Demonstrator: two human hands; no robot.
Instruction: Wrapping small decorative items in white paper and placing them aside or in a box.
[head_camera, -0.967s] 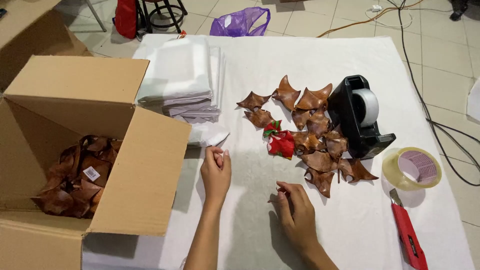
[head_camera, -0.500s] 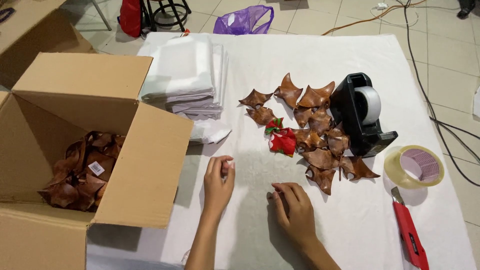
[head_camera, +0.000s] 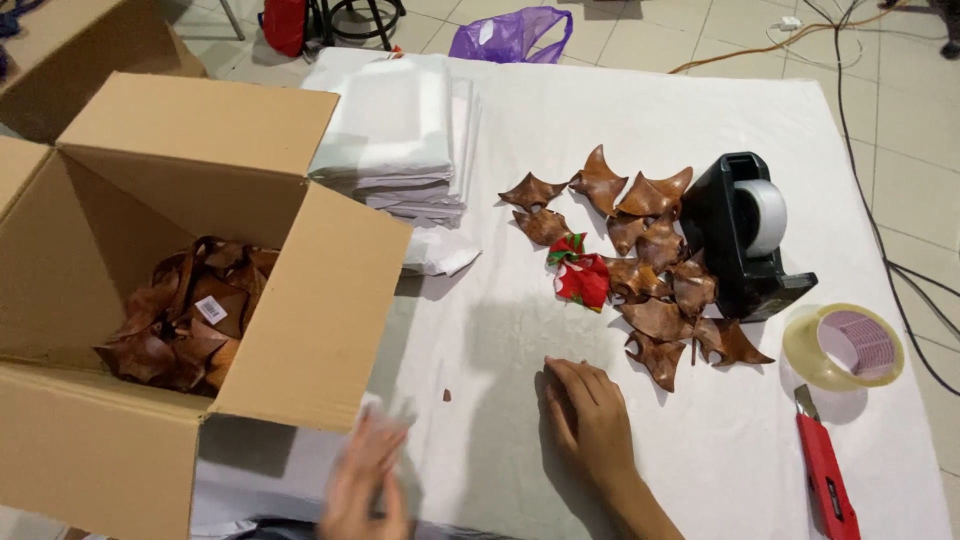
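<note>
My right hand (head_camera: 590, 420) lies flat on the white sheet (head_camera: 620, 130), fingers (head_camera: 572, 382) stretched out and together, gripping nothing. Just past the fingertips sits the heap of brown leather pieces (head_camera: 655, 270), the nearest piece (head_camera: 658, 355) a little apart from my knuckles. A red and green bow (head_camera: 578, 272) rests against the left side of that heap. My left hand (head_camera: 365, 485) is a blur at the near edge of the sheet, beside the cardboard box (head_camera: 200, 300); the fingers look spread, but I cannot tell whether they grip anything. The box stands open at the left edge with more brown leather pieces (head_camera: 185, 320) inside. A stack of white folded bags (head_camera: 395, 140) lies toward the far left corner. Right of the heap stands a black tape dispenser (head_camera: 745, 235), then a roll of clear tape (head_camera: 845, 345) and a red box cutter (head_camera: 825, 470) at the right edge.
</note>
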